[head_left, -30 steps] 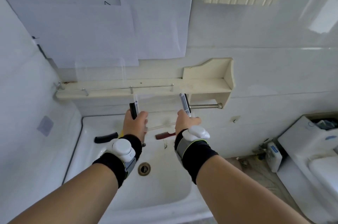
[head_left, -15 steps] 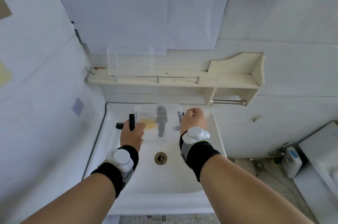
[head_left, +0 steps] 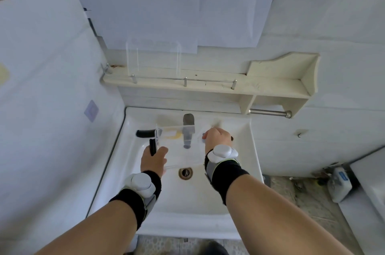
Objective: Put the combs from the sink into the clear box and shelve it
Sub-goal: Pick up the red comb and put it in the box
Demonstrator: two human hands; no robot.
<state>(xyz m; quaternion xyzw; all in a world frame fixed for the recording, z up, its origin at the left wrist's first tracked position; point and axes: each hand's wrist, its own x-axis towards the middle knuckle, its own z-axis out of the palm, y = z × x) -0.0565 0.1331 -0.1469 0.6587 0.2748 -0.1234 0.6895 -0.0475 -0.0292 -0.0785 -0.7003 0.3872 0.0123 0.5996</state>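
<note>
Over the white sink (head_left: 239, 129), a clear box (head_left: 179, 148) is held level between both hands, above the basin and just short of the drain (head_left: 185, 172) at 6 o'clock from it. Left hand (head_left: 153, 159) is clamped on the box's 9 o'clock edge, thumb on top, with a dark latch or clip (head_left: 152, 146) standing up beside the thumb. Right hand (head_left: 217, 138) is closed on the 3 o'clock edge, knuckles up; its fingertips are hidden under the hand. Both wrists carry black bands with white pods. Seen through the clear walls: the grey tap (head_left: 188, 123) at 12 o'clock and a yellow comb (head_left: 174, 135) toward 11 o'clock; cannot tell whether the yellow one lies inside the box or in the basin beneath it. A black comb (head_left: 145, 133) lies on the sink ledge at 10 o'clock, outside the box, just beside its corner. Cream shelf (head_left: 270, 86) runs along the wall at 12 o'clock, well apart from the box; a second clear container (head_left: 154, 59) stands upright at its left end.
</note>
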